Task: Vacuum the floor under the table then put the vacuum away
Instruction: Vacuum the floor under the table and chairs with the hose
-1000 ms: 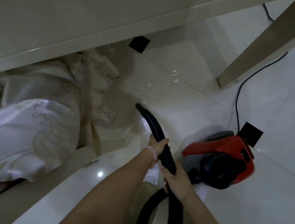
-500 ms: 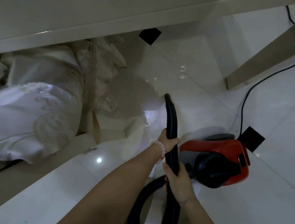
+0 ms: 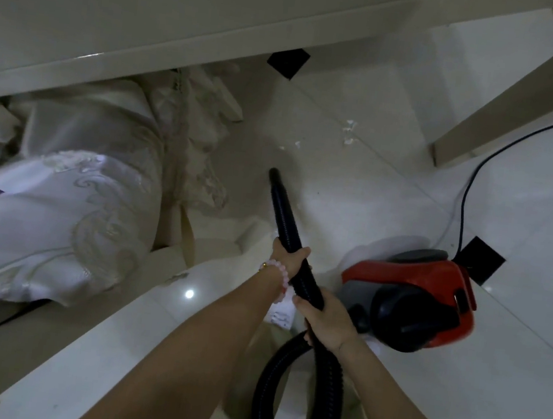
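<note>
A small red and black vacuum cleaner (image 3: 413,294) sits on the glossy white tile floor at the right. Its black ribbed hose (image 3: 283,210) loops below my arms and runs forward, its nozzle tip pointing at the floor under the pale table top (image 3: 136,4). My left hand (image 3: 288,257), with a pink bead bracelet, grips the hose further forward. My right hand (image 3: 324,318) grips it just behind. Small white scraps (image 3: 347,133) lie on the tiles ahead of the nozzle, near the table leg (image 3: 522,99).
A chair draped in pale embroidered fabric (image 3: 62,205) fills the left, close to the hose. The vacuum's black power cord (image 3: 469,197) trails back past the table leg. Black square floor insets (image 3: 288,62) mark tile corners. A white paper (image 3: 282,310) lies under my hands.
The hose nozzle has swung from pointing left to pointing further forward under the table, then slightly back left. Both hands kept their grip; the view has shifted a little.
</note>
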Available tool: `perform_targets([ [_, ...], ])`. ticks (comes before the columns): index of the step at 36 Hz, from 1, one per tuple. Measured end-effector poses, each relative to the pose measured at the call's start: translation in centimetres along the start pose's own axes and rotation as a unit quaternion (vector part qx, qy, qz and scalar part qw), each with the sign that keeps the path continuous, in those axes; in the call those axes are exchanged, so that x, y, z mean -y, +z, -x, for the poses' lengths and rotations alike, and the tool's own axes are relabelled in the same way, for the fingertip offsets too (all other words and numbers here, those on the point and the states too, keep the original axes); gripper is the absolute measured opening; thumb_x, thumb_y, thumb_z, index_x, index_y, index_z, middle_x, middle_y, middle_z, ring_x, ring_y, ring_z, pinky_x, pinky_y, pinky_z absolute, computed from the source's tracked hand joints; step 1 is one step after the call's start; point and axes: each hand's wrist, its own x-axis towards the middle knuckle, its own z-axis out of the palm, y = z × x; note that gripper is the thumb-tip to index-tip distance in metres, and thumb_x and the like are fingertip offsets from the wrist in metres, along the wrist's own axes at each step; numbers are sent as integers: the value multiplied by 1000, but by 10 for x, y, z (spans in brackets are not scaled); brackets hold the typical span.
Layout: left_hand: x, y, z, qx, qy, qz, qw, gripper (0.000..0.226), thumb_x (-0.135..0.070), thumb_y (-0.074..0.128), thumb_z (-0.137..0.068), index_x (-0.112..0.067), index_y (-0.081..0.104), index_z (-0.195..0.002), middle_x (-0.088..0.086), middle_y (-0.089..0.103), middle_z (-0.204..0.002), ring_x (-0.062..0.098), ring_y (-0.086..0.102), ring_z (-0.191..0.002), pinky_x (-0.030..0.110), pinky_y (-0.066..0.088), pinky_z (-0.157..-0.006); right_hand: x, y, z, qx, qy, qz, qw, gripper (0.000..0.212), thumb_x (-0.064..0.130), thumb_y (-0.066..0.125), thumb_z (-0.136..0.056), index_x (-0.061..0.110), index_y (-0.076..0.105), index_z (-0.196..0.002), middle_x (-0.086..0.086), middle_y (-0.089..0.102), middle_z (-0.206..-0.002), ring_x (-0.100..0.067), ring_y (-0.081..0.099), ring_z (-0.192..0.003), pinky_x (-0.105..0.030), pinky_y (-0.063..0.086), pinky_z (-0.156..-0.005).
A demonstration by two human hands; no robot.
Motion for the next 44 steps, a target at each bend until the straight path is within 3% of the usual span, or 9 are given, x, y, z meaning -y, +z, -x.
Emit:
perform_targets([
  [5,17,-24,-19,-21,-42,13,999,100,-47,75,-52,-14,35,-138,18,56,-126,33,61,-109,48,53,-94,3,3,-11,36,5,36,999,16,34,60,-90,22,51,-97,3,54,-69,-13,53,-59,-25,41,-56],
  [8,6,-30,-4,-7,-52,43,998,76,-27,73,-79,-13,31,-141,20,51,-133,35,56,-117,50,49,-99,4,6,-14,28,10,34,999,24,33,60,-89,17,53,-105,3,54,-69,-13,53,-60,-25,40,-57],
  [13,2,-27,-3,13,-58,78,995,70,-9,69,-84,-19,30,-141,15,49,-132,34,52,-121,51,48,-97,6,10,-14,22,6,12,1000,25,33,58,-91,16,53,-108,3,55,-72,-12,54,-63,-24,41,-57],
  [19,4,-15,-10,-44,-22,66,997,60,-22,66,-65,-19,40,-119,22,57,-122,39,59,-111,52,50,-96,8,9,-9,36,39,-109,993,29,22,69,-85,14,56,-109,1,60,-74,-13,60,-60,-27,47,-59],
  [22,5,-13,-15,-38,-8,56,998,74,-29,64,-59,-17,40,-128,21,58,-121,38,60,-109,51,51,-95,5,5,3,45,64,-144,986,25,16,70,-83,15,56,-104,-7,66,-77,-15,65,-60,-28,54,-57],
  [25,-4,-18,-18,-34,12,65,997,79,-28,64,-62,-16,37,-135,20,58,-122,38,60,-110,51,51,-96,-2,4,16,61,84,-160,982,21,17,70,-83,9,60,-100,-11,67,-78,-20,65,-61,-30,55,-60],
  [30,-26,-36,-16,-34,40,82,995,57,-13,62,-81,-17,39,-133,18,58,-116,36,61,-103,51,51,-95,-9,11,29,88,83,-215,969,20,21,67,-86,4,63,-96,-14,63,-72,-24,62,-60,-32,55,-61],
  [35,-33,-44,-15,-18,44,114,992,53,-9,55,-92,-16,35,-139,10,56,-87,20,58,-69,36,56,-69,0,39,22,32,30,-178,983,20,23,60,-91,6,52,-85,-8,54,-60,-18,53,-45,-26,46,-48],
  [44,-34,-36,-11,54,25,56,997,54,-15,64,-89,-17,37,-135,11,59,-97,22,62,-81,40,59,-75,27,53,0,-46,9,-168,985,24,28,55,-94,6,48,-88,-6,50,-60,-5,48,-34,-14,41,-38],
])
